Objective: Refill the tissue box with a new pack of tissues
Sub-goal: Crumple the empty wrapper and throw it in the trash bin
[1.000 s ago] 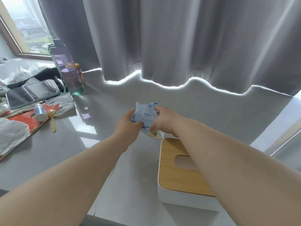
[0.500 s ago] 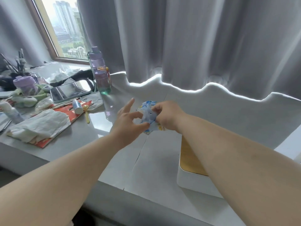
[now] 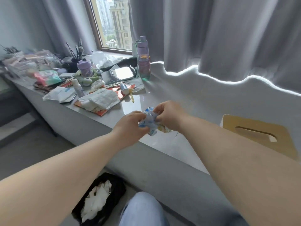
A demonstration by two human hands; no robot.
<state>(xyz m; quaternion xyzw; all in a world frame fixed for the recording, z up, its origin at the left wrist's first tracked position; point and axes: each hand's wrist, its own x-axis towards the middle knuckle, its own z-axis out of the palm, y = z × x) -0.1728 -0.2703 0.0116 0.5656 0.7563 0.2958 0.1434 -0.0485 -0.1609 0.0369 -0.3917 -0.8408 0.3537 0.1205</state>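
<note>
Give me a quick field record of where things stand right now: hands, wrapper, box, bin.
left hand: grip closed on the wrapper's left side
right hand: grip pinching the wrapper's right side
wrapper: crumpled blue-and-white plastic, held above the ledge edge
tissue box: on the ledge at right, wooden lid on, slot showing
bin: black, on the floor below, white tissue inside

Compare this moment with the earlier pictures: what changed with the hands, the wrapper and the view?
The wrapper, flat a second ago, is now crumpled into a wad between the left hand and right hand; the left hand's fingers, spread half a second ago, closed their grip again. The camera swung left and down, bringing a bin on the floor into view. The tissue box stayed put, lid on.
</note>
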